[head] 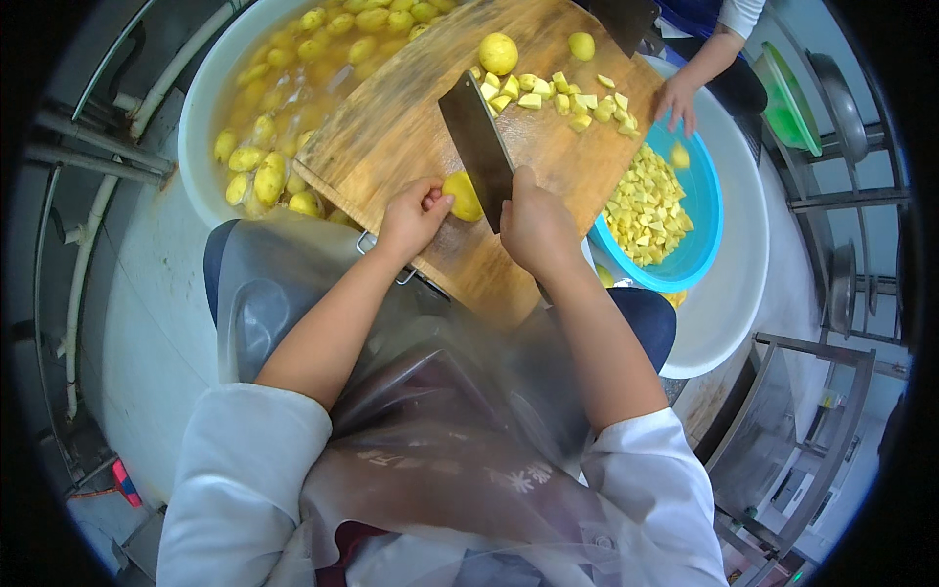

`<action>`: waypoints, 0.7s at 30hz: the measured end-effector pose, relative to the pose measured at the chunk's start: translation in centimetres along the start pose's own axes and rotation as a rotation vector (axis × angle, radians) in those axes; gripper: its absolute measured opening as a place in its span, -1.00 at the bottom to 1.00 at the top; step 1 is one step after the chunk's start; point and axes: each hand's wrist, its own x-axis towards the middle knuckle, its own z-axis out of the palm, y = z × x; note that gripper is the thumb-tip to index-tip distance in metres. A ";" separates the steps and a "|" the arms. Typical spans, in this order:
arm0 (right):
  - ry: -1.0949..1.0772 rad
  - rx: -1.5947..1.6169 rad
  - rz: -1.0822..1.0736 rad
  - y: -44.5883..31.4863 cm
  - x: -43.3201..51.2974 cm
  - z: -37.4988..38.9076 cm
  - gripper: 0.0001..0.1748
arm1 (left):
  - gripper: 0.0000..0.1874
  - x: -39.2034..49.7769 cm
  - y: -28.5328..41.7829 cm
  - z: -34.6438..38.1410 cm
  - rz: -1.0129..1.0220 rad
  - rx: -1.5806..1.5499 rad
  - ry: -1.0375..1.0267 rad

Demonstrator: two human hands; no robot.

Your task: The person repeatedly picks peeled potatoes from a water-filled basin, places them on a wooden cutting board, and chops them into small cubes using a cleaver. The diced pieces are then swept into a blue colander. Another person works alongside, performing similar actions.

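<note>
On a wooden cutting board [381, 132], my left hand [412, 220] holds a peeled yellow potato [462, 198] by its left side. The handle of a cleaver [477, 139] is in my right hand [539, 224]; its wide dark blade stands at the potato's right side. Whether the edge touches the potato cannot be told. Cut potato chunks [543, 92] lie across the far part of the board, with a whole potato [498, 53] and a smaller piece [582, 46] beyond them.
Left of the board, a large white tub [192, 147] holds potatoes in cloudy water. A blue basin [708, 242] of potato chunks sits in another white tub [752, 242] at right. A co-worker's hand [676, 103] is over the basin, near a second dark blade [623, 22].
</note>
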 end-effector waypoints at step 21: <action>-0.067 0.188 0.035 1.1 -1.2 4.5 -0.69 | -0.58 -1.7 0.7 1.9 0.259 0.245 0.168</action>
